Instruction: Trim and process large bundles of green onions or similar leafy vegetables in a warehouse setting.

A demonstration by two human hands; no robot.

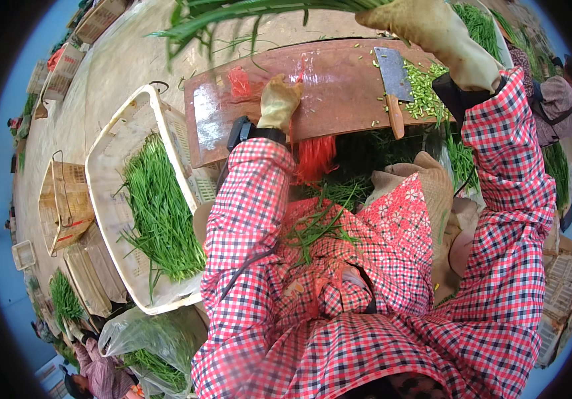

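Observation:
My right hand (pixel 435 33), in a pale yellow glove, is raised above the far right of a reddish-brown wooden board (pixel 339 86). It grips a bunch of long green chives (pixel 253 21) that stretches out to the left. My left hand (pixel 279 103), gloved too, rests low over the board with its fingers closed on a thin red string (pixel 302 70). More red strings (pixel 316 158) hang in a bundle over the board's near edge, and a small red tangle (pixel 239 82) lies left of the hand. A cleaver (pixel 394 74) lies on the board, its wooden handle toward me.
Cut stem ends (pixel 426 93) are heaped beside the cleaver. A white plastic crate (pixel 93 166) holding chives (pixel 159 209) stands left of the board. Loose chives (pixel 319 229) lie on my lap. A clear plastic bag (pixel 156 336) sits lower left; another person (pixel 555 106) is at the right.

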